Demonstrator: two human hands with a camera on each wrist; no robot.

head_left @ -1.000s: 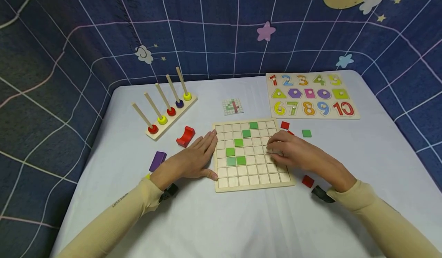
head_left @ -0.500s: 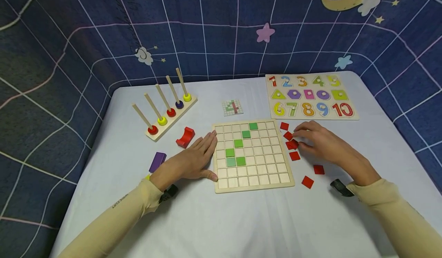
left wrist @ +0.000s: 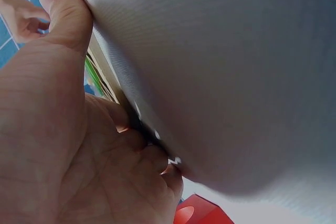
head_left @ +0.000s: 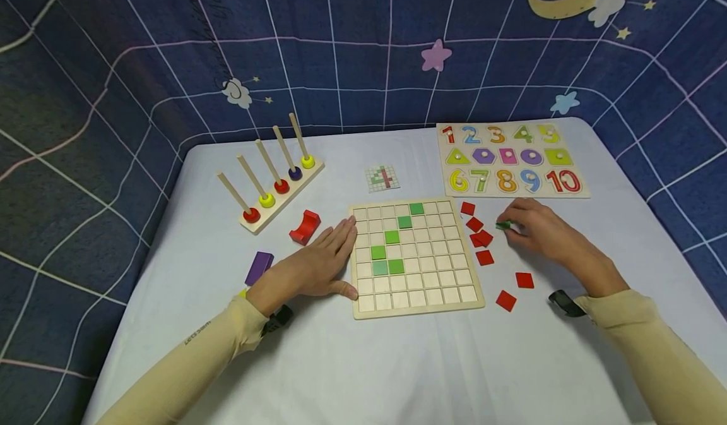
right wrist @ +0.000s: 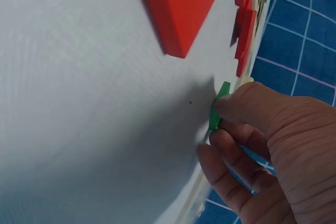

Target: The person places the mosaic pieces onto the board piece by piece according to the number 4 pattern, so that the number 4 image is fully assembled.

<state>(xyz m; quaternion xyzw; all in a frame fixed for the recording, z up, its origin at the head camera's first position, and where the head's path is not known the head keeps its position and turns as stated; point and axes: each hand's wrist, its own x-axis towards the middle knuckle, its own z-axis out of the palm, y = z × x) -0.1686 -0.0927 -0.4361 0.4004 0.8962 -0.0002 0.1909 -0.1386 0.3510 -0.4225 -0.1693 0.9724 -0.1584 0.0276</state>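
Note:
In the head view my left hand [head_left: 318,264] lies flat, its fingertips and thumb at the left edge of a wooden grid board [head_left: 420,307]. Several green square tiles [head_left: 392,237] sit in the board's cells, most of them along a diagonal. To the right of the board, my right hand [head_left: 536,228] pinches a green tile [right wrist: 218,106] between thumb and fingers, with the tile tilted on edge. Several red tiles [head_left: 484,257] lie on the cloth between the board and this hand, two of them overlapping. In the left wrist view the thumb [left wrist: 68,11] rests at the board's edge.
A small pattern card [head_left: 383,177] lies behind the board. A number puzzle [head_left: 514,191] stands at the back right, and a peg stacker with coloured rings [head_left: 282,197] at the back left. A red arch block [head_left: 305,227] and a purple block [head_left: 259,268] are beside the left arm.
My right hand has moved from the board's right side out to the right, past the red tiles, and has taken hold of the green tile there. The left hand has stayed in place.

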